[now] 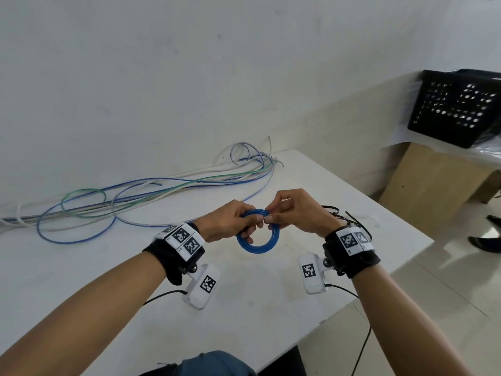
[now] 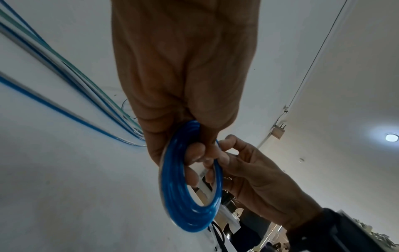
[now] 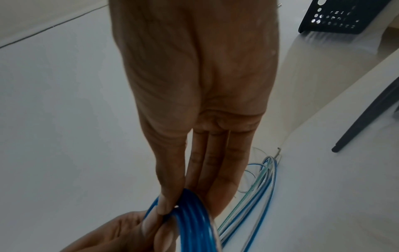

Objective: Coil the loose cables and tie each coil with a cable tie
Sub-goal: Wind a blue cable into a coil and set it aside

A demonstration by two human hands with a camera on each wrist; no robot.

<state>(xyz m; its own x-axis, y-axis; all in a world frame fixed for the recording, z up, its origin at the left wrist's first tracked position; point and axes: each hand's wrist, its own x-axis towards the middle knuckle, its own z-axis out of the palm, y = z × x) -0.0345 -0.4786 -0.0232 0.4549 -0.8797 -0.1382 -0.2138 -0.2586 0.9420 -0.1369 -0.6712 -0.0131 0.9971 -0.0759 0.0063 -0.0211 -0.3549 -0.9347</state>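
Note:
A small coil of blue cable [image 1: 258,231] hangs above the white table [image 1: 271,308], held by both hands. My left hand [image 1: 233,223] grips the coil's top left, fingers curled through the ring [image 2: 172,179]. My right hand [image 1: 292,213] pinches the coil's top right between thumb and fingers [image 3: 192,216]. Several black cable ties [image 1: 344,215] lie on the table behind my right wrist. A loose bundle of blue, green and white cables [image 1: 151,194] sprawls along the wall on the table's far left.
A black perforated crate [image 1: 455,107] stands on a plastic-covered surface at the right, over a cardboard box [image 1: 428,185]. The table's right edge [image 1: 393,272] drops to a tiled floor. A person's dark shoes [image 1: 485,240] show at far right.

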